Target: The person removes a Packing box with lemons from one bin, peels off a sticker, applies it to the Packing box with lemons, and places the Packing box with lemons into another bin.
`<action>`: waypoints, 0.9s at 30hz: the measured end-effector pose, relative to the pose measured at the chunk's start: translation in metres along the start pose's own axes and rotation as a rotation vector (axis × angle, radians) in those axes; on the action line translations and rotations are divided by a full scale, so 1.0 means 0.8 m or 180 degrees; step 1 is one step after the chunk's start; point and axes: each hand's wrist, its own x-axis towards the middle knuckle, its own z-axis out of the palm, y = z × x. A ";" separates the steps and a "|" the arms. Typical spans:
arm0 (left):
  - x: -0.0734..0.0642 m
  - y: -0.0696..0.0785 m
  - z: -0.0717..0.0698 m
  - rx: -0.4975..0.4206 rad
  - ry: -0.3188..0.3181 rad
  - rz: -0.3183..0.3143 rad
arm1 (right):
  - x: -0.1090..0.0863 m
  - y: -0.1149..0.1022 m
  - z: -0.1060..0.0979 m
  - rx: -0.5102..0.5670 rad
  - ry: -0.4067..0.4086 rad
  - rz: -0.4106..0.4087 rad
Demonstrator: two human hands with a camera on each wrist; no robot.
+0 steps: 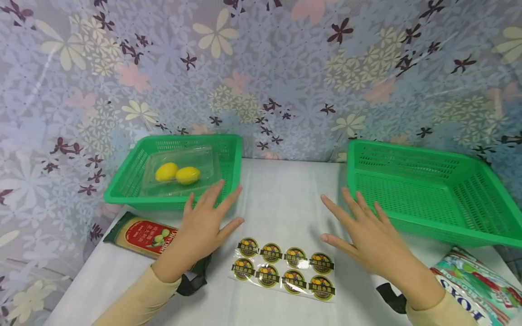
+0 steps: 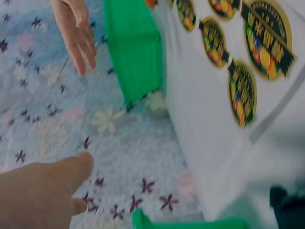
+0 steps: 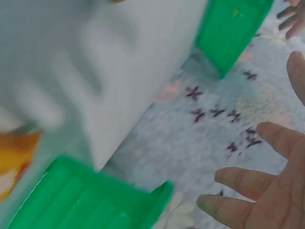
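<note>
My left hand is held out with spread fingers over the table, its fingertips overlapping the front rim of the left green basket in the head view. Inside that basket lies a clear plastic box with two lemons. To the right, my right hand also hovers with straight, parted fingers, near the corner of the right green basket. Between the hands a sheet of round fruit stickers lies flat on the white table. Neither hand holds anything.
A red-labelled Olivoila packet lies in front of the left basket, partly behind the left forearm. At the right edge is a teal FOX'S bag. Flowered cloth hangs behind the table.
</note>
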 end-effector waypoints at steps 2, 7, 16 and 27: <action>-0.004 -0.008 -0.005 -0.0054 0.0198 -0.0013 | 0.009 -0.010 -0.004 0.0091 0.0021 -0.0102; -0.017 -0.031 -0.013 -0.0287 0.0587 -0.0129 | 0.037 -0.035 -0.011 0.0442 0.0261 -0.0347; -0.050 -0.080 -0.023 -0.0872 0.0844 -0.0665 | 0.087 -0.068 -0.010 0.1158 0.0142 -0.0387; -0.079 -0.116 -0.023 -0.1142 0.0912 -0.1333 | 0.156 -0.102 -0.003 0.1920 -0.0171 -0.0432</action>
